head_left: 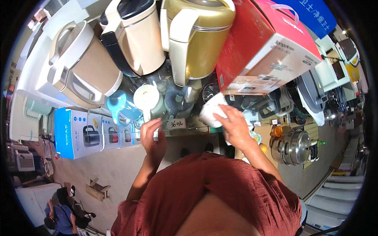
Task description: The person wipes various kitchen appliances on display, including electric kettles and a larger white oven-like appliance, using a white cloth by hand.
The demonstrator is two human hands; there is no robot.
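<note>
My right hand (pixel 236 126) is closed around a crumpled white cloth or tissue (pixel 213 110), above the glass counter near the red box. My left hand (pixel 152 137) is at the front edge of the glass counter (pixel 193 131), with fingers bent and the thumb apart. Whether it touches the glass I cannot tell. Just beyond it stand a cream cup-like jug (pixel 146 96), a blue jug (pixel 117 103) and a dark grey jug (pixel 176 100). A small handwritten card (pixel 176 124) lies by the counter's front edge.
Large kettle-like appliances in beige (pixel 84 59), cream and black (pixel 139 41), and gold (pixel 204 43) line the back. A red and white box (pixel 271 55) stands right, blue boxes (pixel 80 133) left. Steel pots (pixel 293 147), a small wooden stool (pixel 97 189) and a person (pixel 63 216) are farther off.
</note>
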